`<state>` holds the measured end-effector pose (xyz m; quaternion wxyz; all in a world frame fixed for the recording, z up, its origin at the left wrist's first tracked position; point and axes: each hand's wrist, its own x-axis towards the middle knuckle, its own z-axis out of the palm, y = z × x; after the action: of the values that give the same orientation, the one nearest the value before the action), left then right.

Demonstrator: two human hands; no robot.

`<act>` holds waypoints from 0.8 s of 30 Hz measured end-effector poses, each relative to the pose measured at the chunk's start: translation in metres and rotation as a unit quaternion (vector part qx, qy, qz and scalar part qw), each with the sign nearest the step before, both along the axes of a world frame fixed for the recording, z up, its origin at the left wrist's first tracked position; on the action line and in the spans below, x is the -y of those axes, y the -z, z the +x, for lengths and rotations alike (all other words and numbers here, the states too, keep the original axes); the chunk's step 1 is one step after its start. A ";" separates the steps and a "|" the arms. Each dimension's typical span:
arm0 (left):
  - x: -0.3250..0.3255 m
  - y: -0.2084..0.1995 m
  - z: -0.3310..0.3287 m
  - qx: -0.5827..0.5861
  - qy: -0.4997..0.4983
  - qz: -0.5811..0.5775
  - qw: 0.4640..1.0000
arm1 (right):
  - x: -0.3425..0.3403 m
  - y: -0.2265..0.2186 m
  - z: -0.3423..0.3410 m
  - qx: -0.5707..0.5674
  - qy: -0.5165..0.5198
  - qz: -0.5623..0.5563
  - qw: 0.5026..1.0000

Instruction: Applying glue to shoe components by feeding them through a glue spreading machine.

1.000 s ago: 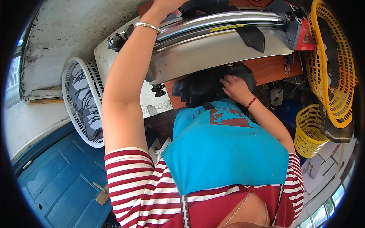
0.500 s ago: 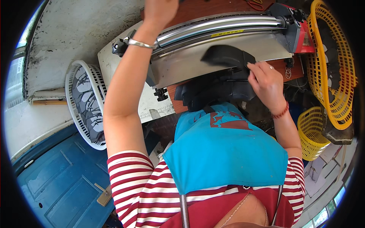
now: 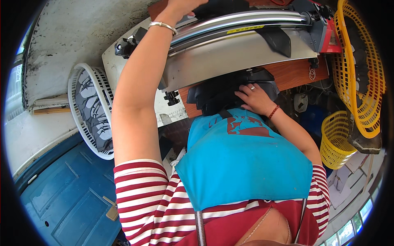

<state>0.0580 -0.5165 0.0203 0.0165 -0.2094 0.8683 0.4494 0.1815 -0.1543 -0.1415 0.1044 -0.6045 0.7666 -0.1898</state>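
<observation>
Black flat pieces (image 3: 215, 92) lie in an overlapping pile between the machine's front and my blue apron. My right hand (image 3: 256, 98) rests on this pile, fingers bent a little and apart. One black piece (image 3: 276, 41) lies on the metal plate (image 3: 213, 57) of a roller machine, its far end under the silver roller (image 3: 242, 18). Over the machine's left end my left arm reaches to the far side. There my left hand (image 3: 184, 6) is beside more black pieces (image 3: 223, 8); the picture's top edge cuts off part of it, so its grip is unclear.
A white basket (image 3: 76, 98) of dark grey pieces stands at the left. On the right are a yellow basket (image 3: 340, 61) with similar pieces and a smaller yellow basket (image 3: 328, 139). A blue door (image 3: 69, 188) is at lower left.
My right hand has let go of a black piece, which now lies at the roller, and has come back to the pile. My left hand has shifted right, and more black material shows beyond the roller.
</observation>
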 end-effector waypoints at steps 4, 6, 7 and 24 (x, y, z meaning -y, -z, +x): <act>0.012 -0.010 -0.006 -0.059 -0.089 0.165 0.981 | -0.007 0.033 0.002 -0.015 -0.025 -0.009 1.000; 0.024 -0.023 0.003 -0.075 -0.113 0.178 0.975 | -0.002 0.019 0.000 -0.005 -0.049 0.002 0.999; 0.029 -0.030 0.007 -0.091 -0.133 0.194 0.968 | -0.004 0.008 0.000 0.007 -0.036 -0.055 0.998; -0.014 0.026 0.005 0.126 0.260 -0.304 0.908 | 0.040 -0.097 -0.083 -0.148 0.177 -0.229 0.946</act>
<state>0.0630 -0.5028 -0.0060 0.1781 -0.0257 0.9771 0.1136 0.0989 -0.1943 -0.0445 -0.1862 -0.4882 0.8040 -0.2838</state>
